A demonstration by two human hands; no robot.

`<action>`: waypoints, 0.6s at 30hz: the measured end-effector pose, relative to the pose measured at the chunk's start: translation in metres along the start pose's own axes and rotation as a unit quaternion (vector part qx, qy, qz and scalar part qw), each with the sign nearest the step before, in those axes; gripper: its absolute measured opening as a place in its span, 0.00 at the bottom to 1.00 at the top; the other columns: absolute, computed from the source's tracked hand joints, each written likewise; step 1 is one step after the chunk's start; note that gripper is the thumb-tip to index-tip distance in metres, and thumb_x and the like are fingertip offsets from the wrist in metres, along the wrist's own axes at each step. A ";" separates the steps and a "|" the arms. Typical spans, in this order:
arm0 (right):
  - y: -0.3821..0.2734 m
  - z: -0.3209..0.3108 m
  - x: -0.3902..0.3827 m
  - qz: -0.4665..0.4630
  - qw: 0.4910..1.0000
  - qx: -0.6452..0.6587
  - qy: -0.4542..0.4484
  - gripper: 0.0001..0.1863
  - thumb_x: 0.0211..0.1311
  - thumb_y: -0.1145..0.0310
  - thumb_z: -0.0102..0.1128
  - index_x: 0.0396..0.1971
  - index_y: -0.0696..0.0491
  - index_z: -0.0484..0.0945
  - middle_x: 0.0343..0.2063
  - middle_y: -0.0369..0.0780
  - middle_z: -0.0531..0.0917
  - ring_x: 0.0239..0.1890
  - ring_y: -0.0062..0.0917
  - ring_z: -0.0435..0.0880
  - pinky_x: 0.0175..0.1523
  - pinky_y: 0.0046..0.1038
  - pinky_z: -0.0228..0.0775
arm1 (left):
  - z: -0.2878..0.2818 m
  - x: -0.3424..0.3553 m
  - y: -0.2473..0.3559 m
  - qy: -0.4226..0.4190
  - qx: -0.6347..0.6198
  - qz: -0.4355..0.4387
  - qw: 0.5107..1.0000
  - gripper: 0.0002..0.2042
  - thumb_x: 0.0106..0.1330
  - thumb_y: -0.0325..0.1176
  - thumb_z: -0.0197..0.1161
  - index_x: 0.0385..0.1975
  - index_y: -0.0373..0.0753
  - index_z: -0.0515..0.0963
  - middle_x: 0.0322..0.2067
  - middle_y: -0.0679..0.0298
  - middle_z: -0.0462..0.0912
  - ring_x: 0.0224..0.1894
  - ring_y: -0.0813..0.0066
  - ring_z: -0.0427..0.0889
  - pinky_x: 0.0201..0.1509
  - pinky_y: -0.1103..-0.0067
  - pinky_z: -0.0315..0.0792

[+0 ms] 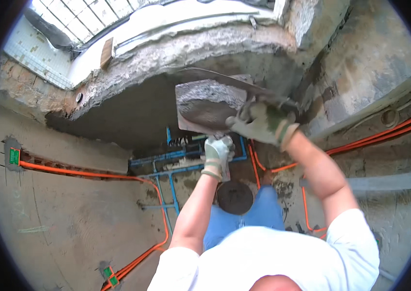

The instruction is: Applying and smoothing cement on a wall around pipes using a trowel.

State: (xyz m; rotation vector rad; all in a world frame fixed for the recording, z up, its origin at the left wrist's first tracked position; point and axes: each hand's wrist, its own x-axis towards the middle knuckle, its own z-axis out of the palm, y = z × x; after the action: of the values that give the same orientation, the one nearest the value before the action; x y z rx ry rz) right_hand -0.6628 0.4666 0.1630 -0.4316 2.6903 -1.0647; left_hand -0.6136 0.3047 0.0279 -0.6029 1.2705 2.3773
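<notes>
Mortar board, loaded with grey mortar, sits just beyond left hand. That gloved hand is closed at the board's near edge; exact grip hidden. Trowel reaches beyond and leftward of right hand, whose gloved fingers curl around its handle; blurred. Risk: board tipping under uneven load could spill mortar onto blue pipes, near side of left hand. Trowel angled too steeply might gouge dark render, left beyond both hands.
</notes>
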 end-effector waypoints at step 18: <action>0.158 0.138 0.110 -0.097 0.985 0.051 0.134 0.20 0.59 0.56 0.57 0.46 0.52 0.74 0.45 0.45 0.77 0.50 0.33 0.73 0.56 0.32 0.64 | -0.110 0.020 0.008 -0.007 -0.110 0.080 0.991 0.04 0.60 0.27 0.60 0.33 0.43 0.74 0.24 0.71 0.76 0.20 0.79 0.73 0.17 0.81 0.64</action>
State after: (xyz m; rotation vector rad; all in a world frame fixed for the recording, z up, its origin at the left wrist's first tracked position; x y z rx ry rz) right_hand -0.7540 0.4514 -0.0556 -0.5789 2.8516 -1.4007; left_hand -0.6131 0.2097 -0.0322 -0.5659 1.0966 2.6717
